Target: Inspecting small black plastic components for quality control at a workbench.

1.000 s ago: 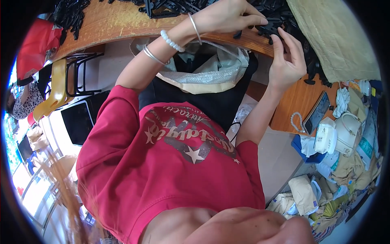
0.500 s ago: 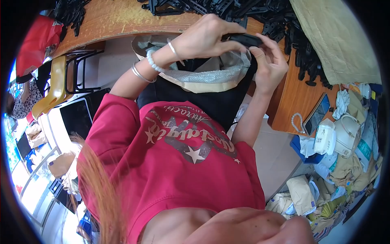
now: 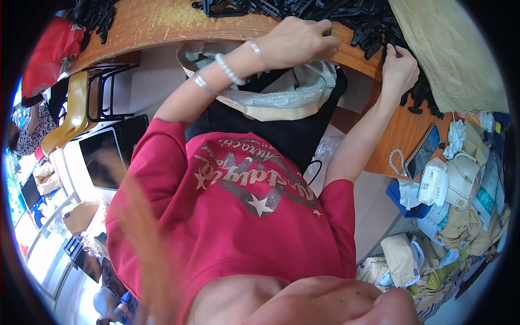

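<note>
My left hand [image 3: 300, 42], with bracelets on its wrist, hovers by the table's near edge, above an open bag [image 3: 265, 104] with a bubble-wrap lining on my lap. Its fingers are curled in; a small dark bit shows at the fingertips, too little to name. Farther right, my right hand [image 3: 401, 70] reaches to the heap's edge, its bent fingertips on a black plastic part [image 3: 391, 39]. Slim black plastic parts [image 3: 292, 7] lie heaped along the far side of the table [image 3: 162, 27], and more black parts [image 3: 420, 92] trail down past my right hand.
A tan sheet-like bag [image 3: 457, 54] borders the heap on the right. A phone [image 3: 422, 151], a bead strand [image 3: 398, 162], a tissue pack [image 3: 433, 181] and a white handbag [image 3: 463, 179] sit at the right. A yellow chair [image 3: 76, 108] and a red bag [image 3: 51, 57] are at the left.
Both hands were together at a black plastic part over the bag. Now they are apart: my right hand has moved right to the heap, and my left has shifted slightly right.
</note>
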